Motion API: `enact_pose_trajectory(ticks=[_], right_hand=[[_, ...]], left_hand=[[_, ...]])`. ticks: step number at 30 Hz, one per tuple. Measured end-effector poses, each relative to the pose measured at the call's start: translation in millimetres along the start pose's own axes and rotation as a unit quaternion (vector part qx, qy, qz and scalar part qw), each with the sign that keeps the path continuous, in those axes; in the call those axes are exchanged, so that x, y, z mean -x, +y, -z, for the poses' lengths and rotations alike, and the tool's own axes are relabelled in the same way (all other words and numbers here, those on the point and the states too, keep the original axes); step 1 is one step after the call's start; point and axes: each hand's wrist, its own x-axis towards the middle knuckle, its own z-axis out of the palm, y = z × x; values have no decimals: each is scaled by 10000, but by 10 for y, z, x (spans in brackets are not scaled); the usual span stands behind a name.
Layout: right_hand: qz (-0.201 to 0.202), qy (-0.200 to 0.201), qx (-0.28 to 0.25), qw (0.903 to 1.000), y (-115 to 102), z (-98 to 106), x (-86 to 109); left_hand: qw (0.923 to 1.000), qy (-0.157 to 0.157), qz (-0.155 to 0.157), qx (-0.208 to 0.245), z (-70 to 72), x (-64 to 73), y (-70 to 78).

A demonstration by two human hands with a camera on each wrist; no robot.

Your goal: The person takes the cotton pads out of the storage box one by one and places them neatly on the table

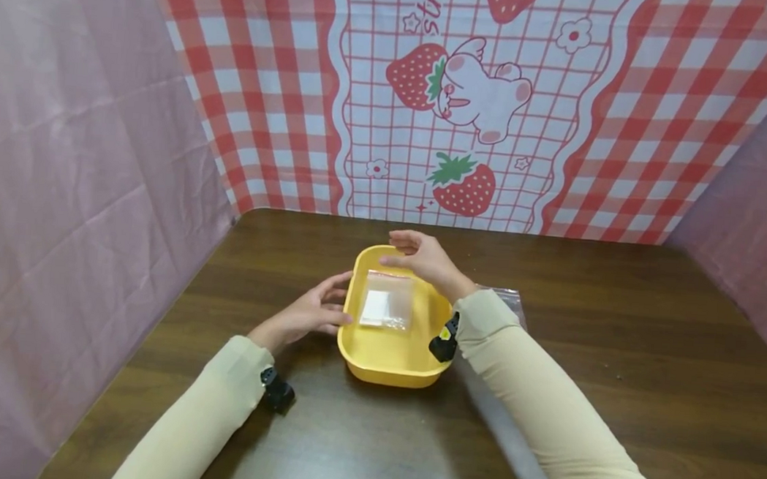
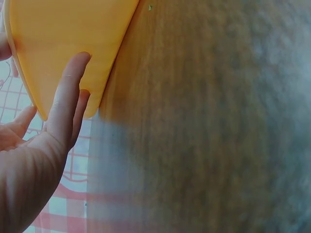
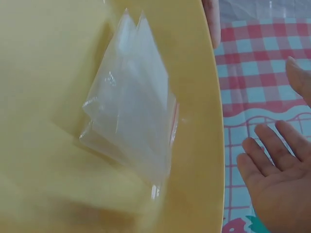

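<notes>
A yellow plastic tray sits on the wooden table, with a small clear zip bag lying in it. Something white and flat shows inside the bag, whose film looks creased in the right wrist view. Beside the tray's left wall is my left hand, its fingers extended along the outside and its thumb at the rim. In the left wrist view those fingers are straight against the yellow wall. Over the tray's far right part hovers my right hand, fingers spread loosely and holding nothing.
Partly hidden behind my right forearm, another clear zip bag lies right of the tray. A greyish strip runs along under that forearm. Behind the table hangs a red checked strawberry cloth; a pink curtain hangs at left.
</notes>
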Motion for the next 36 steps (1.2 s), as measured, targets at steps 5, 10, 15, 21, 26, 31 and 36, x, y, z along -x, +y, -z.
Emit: enact_pose_trajectory(ticks=[5, 10, 15, 21, 26, 31, 36], right_hand=[[-142, -207, 532, 9983, 39, -34, -36], [-352, -466, 841, 9947, 119, -81, -77], [-250, -751, 1107, 9907, 189, -118, -77], [-130, -1188, 1298, 9843, 197, -162, -29], [-369, -1471, 1535, 9764, 255, -176, -54], [-450, -1848, 1843, 9643, 274, -191, -56], [-461, -2081, 2109, 9540, 291, -199, -53]], left_hand=[[10000, 28, -34, -10, -1, -5, -10], [10000, 18, -13, 55, 1, -5, -25], [10000, -2, -44, 41, 3, -8, -24], [10000, 40, -45, 49, 26, -14, -26], [9999, -8, -97, 123, 18, -13, -21], [9998, -72, -163, 132, 19, -11, -29], [9998, -63, -135, 139, 18, -10, -29]])
